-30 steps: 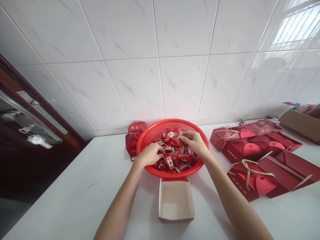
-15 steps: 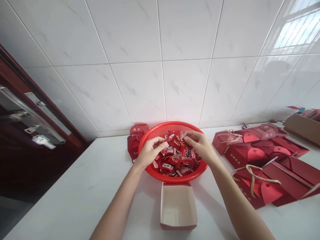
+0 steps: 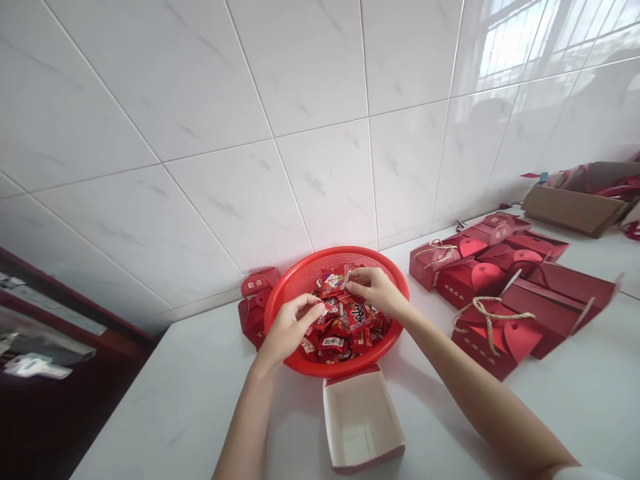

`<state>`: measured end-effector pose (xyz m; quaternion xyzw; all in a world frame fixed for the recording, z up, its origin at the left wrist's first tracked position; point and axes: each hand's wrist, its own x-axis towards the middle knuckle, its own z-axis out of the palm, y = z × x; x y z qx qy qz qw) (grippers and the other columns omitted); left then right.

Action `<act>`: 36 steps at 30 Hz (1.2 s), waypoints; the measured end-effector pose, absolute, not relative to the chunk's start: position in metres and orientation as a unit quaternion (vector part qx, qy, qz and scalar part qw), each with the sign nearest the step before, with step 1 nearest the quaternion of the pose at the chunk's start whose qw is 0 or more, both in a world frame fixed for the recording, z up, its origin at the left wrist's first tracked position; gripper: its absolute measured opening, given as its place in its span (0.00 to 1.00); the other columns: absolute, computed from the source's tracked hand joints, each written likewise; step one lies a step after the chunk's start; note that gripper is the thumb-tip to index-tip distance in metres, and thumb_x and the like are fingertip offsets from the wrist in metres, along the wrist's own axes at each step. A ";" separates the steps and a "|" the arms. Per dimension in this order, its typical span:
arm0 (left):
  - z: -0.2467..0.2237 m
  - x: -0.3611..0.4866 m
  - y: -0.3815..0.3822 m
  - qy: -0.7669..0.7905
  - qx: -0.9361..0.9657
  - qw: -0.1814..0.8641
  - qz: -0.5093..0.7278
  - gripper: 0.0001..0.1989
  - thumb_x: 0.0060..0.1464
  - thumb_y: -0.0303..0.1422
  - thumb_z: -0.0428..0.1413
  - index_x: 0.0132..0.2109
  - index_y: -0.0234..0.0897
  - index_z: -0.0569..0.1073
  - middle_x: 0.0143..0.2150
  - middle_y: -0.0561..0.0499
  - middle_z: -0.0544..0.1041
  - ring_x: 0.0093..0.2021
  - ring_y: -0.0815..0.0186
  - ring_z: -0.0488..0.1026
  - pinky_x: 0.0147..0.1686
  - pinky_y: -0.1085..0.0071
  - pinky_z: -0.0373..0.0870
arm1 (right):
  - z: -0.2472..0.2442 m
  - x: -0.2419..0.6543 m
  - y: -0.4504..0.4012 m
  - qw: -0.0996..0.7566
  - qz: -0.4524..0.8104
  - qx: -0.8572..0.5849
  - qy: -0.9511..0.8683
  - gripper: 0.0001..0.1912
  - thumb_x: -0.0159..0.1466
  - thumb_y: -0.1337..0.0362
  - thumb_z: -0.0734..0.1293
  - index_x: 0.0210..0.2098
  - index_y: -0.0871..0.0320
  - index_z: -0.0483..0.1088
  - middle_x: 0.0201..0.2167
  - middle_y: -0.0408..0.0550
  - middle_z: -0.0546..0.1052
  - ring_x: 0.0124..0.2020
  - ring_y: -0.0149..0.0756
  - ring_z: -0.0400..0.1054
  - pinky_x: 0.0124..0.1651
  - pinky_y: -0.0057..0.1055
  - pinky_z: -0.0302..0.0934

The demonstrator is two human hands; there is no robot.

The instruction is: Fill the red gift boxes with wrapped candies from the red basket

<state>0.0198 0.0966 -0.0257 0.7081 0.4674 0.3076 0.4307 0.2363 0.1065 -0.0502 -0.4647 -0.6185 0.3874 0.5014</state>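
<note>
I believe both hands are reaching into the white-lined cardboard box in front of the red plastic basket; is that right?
Not quite: the head view shows the left hand and right hand reaching into the red plastic basket, behind the box.

glossy plastic basket, smooth tiled wall, matt card boxes

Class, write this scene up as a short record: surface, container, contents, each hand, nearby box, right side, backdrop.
Surface: smooth white tabletop
Container: round red perforated plastic basket
Contents: small red wrapped packets
Left hand: over the basket's near left; grip unclear
Right hand: fingertips among the packets; grip unclear
Nearby box: open square cream-lined cardboard box, in front of the basket
Right side: red cardboard boxes, some rope-tied
Backdrop: glossy white tiled wall
</note>
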 end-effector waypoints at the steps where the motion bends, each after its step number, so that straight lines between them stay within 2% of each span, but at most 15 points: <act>1: -0.029 0.022 0.097 0.464 0.714 0.433 0.296 0.19 0.55 0.50 0.58 0.38 0.37 0.74 0.36 0.51 0.77 0.37 0.61 0.75 0.39 0.67 0.72 | -0.052 0.237 0.108 0.503 0.386 -0.467 -0.617 0.09 0.59 0.57 0.68 0.30 0.57 0.73 0.26 0.43 0.75 0.30 0.36 0.70 0.33 0.31 0.64; 4: -0.041 0.029 0.099 0.453 0.727 0.446 0.258 0.18 0.55 0.49 0.57 0.40 0.37 0.73 0.37 0.50 0.77 0.41 0.60 0.75 0.40 0.66 0.73 | -0.057 0.237 0.111 0.502 0.384 -0.475 -0.613 0.08 0.59 0.59 0.68 0.30 0.57 0.73 0.26 0.44 0.76 0.29 0.36 0.70 0.31 0.30 0.64; 7: -0.049 0.032 0.101 0.459 0.727 0.458 0.225 0.19 0.56 0.47 0.57 0.47 0.39 0.72 0.41 0.48 0.78 0.45 0.58 0.76 0.43 0.65 0.73 | -0.061 0.237 0.113 0.495 0.387 -0.477 -0.614 0.07 0.59 0.59 0.69 0.31 0.57 0.73 0.25 0.44 0.76 0.29 0.36 0.70 0.31 0.30 0.64; 12: -0.050 0.033 0.100 0.474 0.717 0.468 0.204 0.25 0.54 0.48 0.58 0.53 0.36 0.70 0.37 0.49 0.77 0.42 0.57 0.77 0.41 0.63 0.74 | -0.060 0.237 0.111 0.485 0.390 -0.470 -0.626 0.09 0.59 0.58 0.68 0.31 0.58 0.72 0.28 0.45 0.76 0.31 0.37 0.71 0.34 0.32 0.64; 19: -0.048 0.035 0.098 0.440 0.732 0.480 0.201 0.20 0.56 0.47 0.59 0.47 0.36 0.75 0.38 0.49 0.79 0.42 0.58 0.76 0.40 0.65 0.74 | -0.052 0.234 0.104 0.477 0.403 -0.437 -0.647 0.10 0.60 0.56 0.68 0.29 0.57 0.70 0.26 0.42 0.72 0.29 0.34 0.67 0.33 0.31 0.62; 25: -0.043 0.036 0.097 0.421 0.736 0.478 0.229 0.16 0.56 0.46 0.58 0.36 0.37 0.74 0.37 0.50 0.78 0.39 0.59 0.75 0.41 0.66 0.72 | -0.049 0.232 0.102 0.487 0.422 -0.415 -0.642 0.11 0.59 0.56 0.69 0.33 0.58 0.72 0.30 0.45 0.75 0.34 0.37 0.71 0.37 0.33 0.65; 29: -0.040 0.038 0.096 0.406 0.732 0.482 0.257 0.16 0.57 0.46 0.57 0.37 0.36 0.75 0.38 0.50 0.78 0.42 0.59 0.74 0.44 0.66 0.71 | -0.049 0.234 0.102 0.475 0.408 -0.416 -0.659 0.12 0.60 0.55 0.69 0.30 0.59 0.73 0.31 0.46 0.75 0.35 0.37 0.70 0.39 0.33 0.65; 36: -0.040 0.039 0.095 0.426 0.722 0.484 0.251 0.17 0.54 0.47 0.59 0.37 0.36 0.76 0.37 0.49 0.79 0.40 0.58 0.75 0.40 0.65 0.72 | -0.048 0.233 0.102 0.460 0.419 -0.412 -0.666 0.10 0.59 0.58 0.70 0.33 0.59 0.74 0.31 0.45 0.77 0.34 0.37 0.71 0.40 0.34 0.65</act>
